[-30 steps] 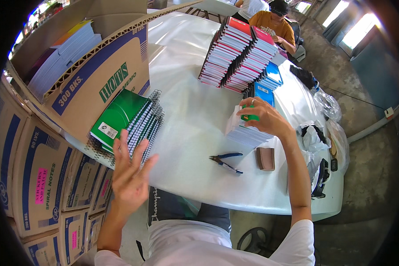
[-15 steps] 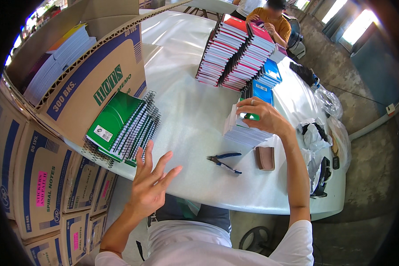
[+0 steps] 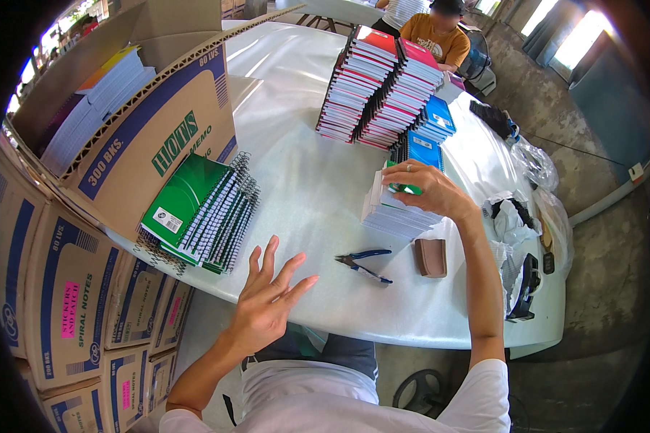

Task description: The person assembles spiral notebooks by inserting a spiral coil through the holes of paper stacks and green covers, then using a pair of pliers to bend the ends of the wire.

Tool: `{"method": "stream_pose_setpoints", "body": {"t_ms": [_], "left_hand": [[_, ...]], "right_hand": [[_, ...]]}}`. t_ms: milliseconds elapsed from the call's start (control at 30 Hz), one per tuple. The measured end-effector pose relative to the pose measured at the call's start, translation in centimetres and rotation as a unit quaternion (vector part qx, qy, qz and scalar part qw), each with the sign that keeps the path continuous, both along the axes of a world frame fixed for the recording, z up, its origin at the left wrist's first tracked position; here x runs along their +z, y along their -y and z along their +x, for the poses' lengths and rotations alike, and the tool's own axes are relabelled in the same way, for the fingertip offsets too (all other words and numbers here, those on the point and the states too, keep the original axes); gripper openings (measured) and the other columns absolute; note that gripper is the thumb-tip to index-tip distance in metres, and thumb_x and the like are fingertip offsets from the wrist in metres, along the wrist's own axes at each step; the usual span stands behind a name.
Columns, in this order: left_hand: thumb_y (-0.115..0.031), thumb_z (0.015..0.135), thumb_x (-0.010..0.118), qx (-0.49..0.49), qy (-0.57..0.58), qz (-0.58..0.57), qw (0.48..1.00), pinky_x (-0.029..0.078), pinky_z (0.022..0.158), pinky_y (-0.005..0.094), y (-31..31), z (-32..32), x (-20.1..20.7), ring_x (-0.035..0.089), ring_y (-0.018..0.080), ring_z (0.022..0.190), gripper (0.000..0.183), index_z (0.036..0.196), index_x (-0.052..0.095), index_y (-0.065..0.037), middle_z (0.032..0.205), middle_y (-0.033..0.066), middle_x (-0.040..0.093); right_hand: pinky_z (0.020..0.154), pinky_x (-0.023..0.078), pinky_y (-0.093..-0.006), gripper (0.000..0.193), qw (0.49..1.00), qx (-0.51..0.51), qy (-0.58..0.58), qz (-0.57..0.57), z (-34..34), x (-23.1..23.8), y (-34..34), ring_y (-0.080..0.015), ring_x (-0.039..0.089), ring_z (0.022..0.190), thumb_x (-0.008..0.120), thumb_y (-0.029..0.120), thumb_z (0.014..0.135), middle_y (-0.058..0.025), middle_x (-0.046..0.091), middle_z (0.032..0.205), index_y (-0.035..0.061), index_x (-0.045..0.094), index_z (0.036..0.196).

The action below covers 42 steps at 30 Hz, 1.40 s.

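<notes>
My right hand (image 3: 435, 191) is curled over the top of a stack of notebooks (image 3: 397, 216) right of the table's middle. Its fingers and thumb bend around part of a green-covered notebook (image 3: 412, 189) there; exactly where the fingertips grip is partly hidden. Empty, with fingers spread, my left hand (image 3: 267, 307) hovers over the table's near edge. Beyond it, to the left, sits a fanned pile of green spiral notebooks (image 3: 184, 198). Between my hands lie blue-handled cutting pliers (image 3: 368, 264). A small brown case (image 3: 431, 258) rests just below my right hand.
Tall stacks of red notebooks (image 3: 361, 90) and blue notebooks (image 3: 425, 148) stand farther back. An open carton (image 3: 148, 137) with notebooks is at left, above stacked cartons (image 3: 72, 289). Plastic bags (image 3: 513, 224) and a black tool (image 3: 525, 289) lie at right. A person (image 3: 437, 36) sits across the table.
My left hand has shifted right, away from the green spiral notebooks, its fingers still spread. My right hand stays on the stack. The person across the table has lowered their hands.
</notes>
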State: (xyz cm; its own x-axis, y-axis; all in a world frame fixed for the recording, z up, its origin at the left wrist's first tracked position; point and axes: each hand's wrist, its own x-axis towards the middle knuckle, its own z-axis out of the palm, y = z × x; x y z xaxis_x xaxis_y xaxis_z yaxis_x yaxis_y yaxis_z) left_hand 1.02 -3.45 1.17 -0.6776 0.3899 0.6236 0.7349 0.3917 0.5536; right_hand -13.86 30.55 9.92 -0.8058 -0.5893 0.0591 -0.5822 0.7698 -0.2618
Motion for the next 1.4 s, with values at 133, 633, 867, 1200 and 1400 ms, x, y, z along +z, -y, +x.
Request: {"method": "stream_pose_setpoints", "body": {"t_ms": [133, 633, 867, 1200, 1400], "left_hand": [[0.017, 0.072, 0.060, -0.006, 0.012, -0.006, 1.000, 0.018, 0.116, 0.0612, -0.1, 0.2, -0.2, 0.031, 0.0502, 0.143, 0.060, 0.124, 0.069, -0.011, 0.146, 0.0171, 0.051], [-0.019, 0.102, 0.054, -0.140, 0.515, 0.360, 0.765, 0.035, 0.113, 0.0472, -5.0, -2.3, 0.2, 0.045, 0.0353, 0.137, 0.043, 0.143, 0.049, -0.009, 0.144, 0.0190, 0.051], [-0.032, 0.105, 0.050, -0.321, 0.601, 0.436, 0.588, 0.045, 0.105, 0.0345, -7.7, -7.3, -1.8, 0.055, 0.0163, 0.123, 0.057, 0.151, 0.034, -0.004, 0.137, 0.0112, 0.055], [-0.006, 0.098, 0.055, -0.313, 0.428, 0.131, 0.838, 0.023, 0.120, 0.0406, -3.2, -5.5, -6.2, 0.033, 0.0301, 0.145, 0.069, 0.155, 0.018, 0.002, 0.156, 0.0193, 0.035], [-0.002, 0.093, 0.062, -0.183, 0.398, 0.143, 0.888, 0.025, 0.118, 0.0444, -3.9, -2.4, -6.7, 0.032, 0.0347, 0.146, 0.090, 0.158, -0.001, -0.005, 0.158, 0.0203, 0.031]], "right_hand": [[0.102, 0.049, -0.0372, 0.035, 0.999, 0.022, 0.021, -0.033, -0.3, 0.3, -0.4, -0.0279, 0.059, 0.118, 0.075, 0.008, 0.083, -0.0103, 0.067, 0.125, 0.0106, 0.071, 0.117], [0.094, 0.054, -0.0396, 0.062, 0.958, -0.086, -0.275, -0.007, 5.1, 1.4, 3.0, -0.0327, 0.064, 0.113, 0.065, -0.004, 0.081, -0.0179, 0.063, 0.128, 0.0018, 0.047, 0.140], [0.100, 0.048, -0.0450, 0.065, 0.970, -0.018, -0.132, -0.202, 15.4, -4.7, 9.2, -0.0322, 0.059, 0.120, 0.076, 0.003, 0.076, -0.0171, 0.057, 0.137, 0.0023, 0.053, 0.137], [0.098, 0.043, -0.0323, 0.038, 0.727, -0.259, 0.229, -0.594, 17.8, -14.9, 7.2, -0.0184, 0.054, 0.112, 0.065, -0.005, 0.089, -0.0107, 0.058, 0.119, 0.0015, 0.046, 0.122], [0.098, 0.040, -0.0307, 0.028, 0.784, -0.194, 0.168, -0.565, 18.4, -16.7, 9.1, -0.0180, 0.050, 0.112, 0.055, -0.012, 0.092, -0.0117, 0.051, 0.118, 0.0055, 0.040, 0.109]]}}
